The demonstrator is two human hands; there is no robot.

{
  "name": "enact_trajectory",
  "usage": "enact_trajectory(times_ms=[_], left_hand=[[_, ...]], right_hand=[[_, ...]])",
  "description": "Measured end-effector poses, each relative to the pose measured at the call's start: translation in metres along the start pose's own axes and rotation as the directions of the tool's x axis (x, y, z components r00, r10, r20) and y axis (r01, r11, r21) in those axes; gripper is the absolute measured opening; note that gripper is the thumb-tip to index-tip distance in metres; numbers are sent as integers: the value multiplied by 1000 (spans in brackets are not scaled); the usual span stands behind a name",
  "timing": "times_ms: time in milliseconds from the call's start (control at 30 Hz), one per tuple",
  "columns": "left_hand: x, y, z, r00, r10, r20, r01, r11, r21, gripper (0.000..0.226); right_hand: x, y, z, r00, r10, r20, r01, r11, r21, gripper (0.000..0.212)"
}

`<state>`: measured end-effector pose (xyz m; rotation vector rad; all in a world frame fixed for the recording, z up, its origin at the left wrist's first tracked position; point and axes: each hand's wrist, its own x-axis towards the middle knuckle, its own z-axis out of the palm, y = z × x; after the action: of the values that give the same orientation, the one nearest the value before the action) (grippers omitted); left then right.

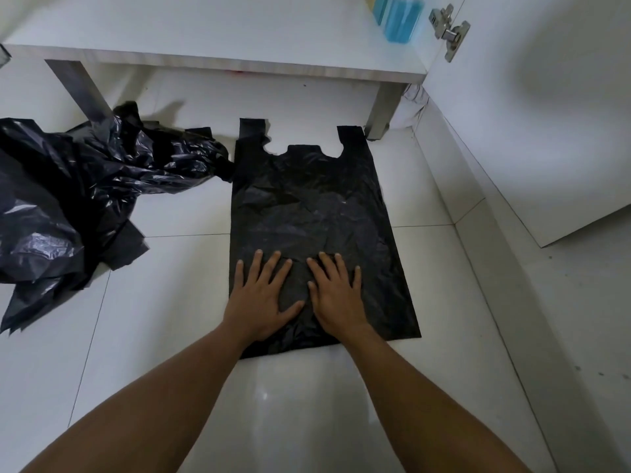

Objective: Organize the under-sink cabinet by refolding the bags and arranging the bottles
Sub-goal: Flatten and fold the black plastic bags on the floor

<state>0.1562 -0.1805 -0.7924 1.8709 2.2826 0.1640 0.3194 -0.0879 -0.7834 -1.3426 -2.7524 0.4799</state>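
on the white tiled floor a flat black bag lies spread, handles toward the cabinet. left hand and right hand press its near end, fingers straight and splayed, gripping nothing. crumpled glossy bags heap to its left; a blue bottle stands on the cabinet shelf.

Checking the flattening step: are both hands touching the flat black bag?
Touching. The head view shows the left hand and right hand lying palms down, side by side, directly on the flat black bag.

both hands flat, black bag
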Motion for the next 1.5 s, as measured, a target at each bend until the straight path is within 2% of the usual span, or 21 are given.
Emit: enact_trajectory(times_ms=[67, 233, 367, 467, 600, 700, 833, 933, 1067, 1133, 1267, 1333, 1433, 1500], left_hand=[[-3, -2, 4, 1000, 0, -17, 0, 1000, 9, 90], [-3, -3, 4, 1000, 1, -20, -1, 1000, -12, 90], [1, 0, -7, 999, -30, 21, 31, 998, -56, 95], [22, 7, -32, 992, -103, 68, 108, 992, -64, 90], [81, 1, -58, 986, -128, -111, 126, 992, -24, 70], [126, -12, -60, 977, -132, -170, 135, 991, 9, 57], [163, -30, -42, 982, -165, -91, 170, 984, 48, 67], [172, -40, -23, 986, -150, -67, 150, 989, -9, 76], [171, -45, -12, 983, -144, -115, 140, 989, -44, 90], [171, -45, -12, 985, -143, -97, 141, 990, -27, 97], [174, -43, -15, 985, -166, -50, 166, 986, -4, 102], [174, -43, -15, 985, -167, -43, 168, 986, 14, 104], [174, -43, -15, 984, -175, -42, 177, 983, 41, 105], [175, -42, -15, 983, -178, -47, 180, 983, 44, 105]], right_hand=[[-4, 15, 4, 998, 55, -8, -55, 998, -14, 51], [-9, 93, -26, 932, 361, -44, -362, 932, -30, 57], [-1, 116, -46, 909, 413, -53, -413, 911, -3, 57], [27, 99, -55, 933, 324, -158, -320, 946, 48, 48], [81, 68, -63, 972, 118, -202, -110, 993, 51, 40], [121, 45, -64, 980, -39, -194, 48, 998, 42, 38], [163, 29, -49, 985, -146, -92, 152, 986, 67, 38], [180, 47, -38, 987, -159, -20, 160, 985, 58, 40], [196, 102, -44, 990, -138, -42, 138, 990, -20, 47], [210, 136, -56, 996, -60, -62, 58, 998, -39, 54], [246, 181, -82, 981, 195, -15, -196, 978, -66, 60], [263, 171, -88, 969, 231, -91, -233, 972, -8, 57], [290, 113, -82, 968, -15, -251, 29, 998, 52, 50], [303, 60, -73, 947, -236, -216, 259, 962, 83, 43]])
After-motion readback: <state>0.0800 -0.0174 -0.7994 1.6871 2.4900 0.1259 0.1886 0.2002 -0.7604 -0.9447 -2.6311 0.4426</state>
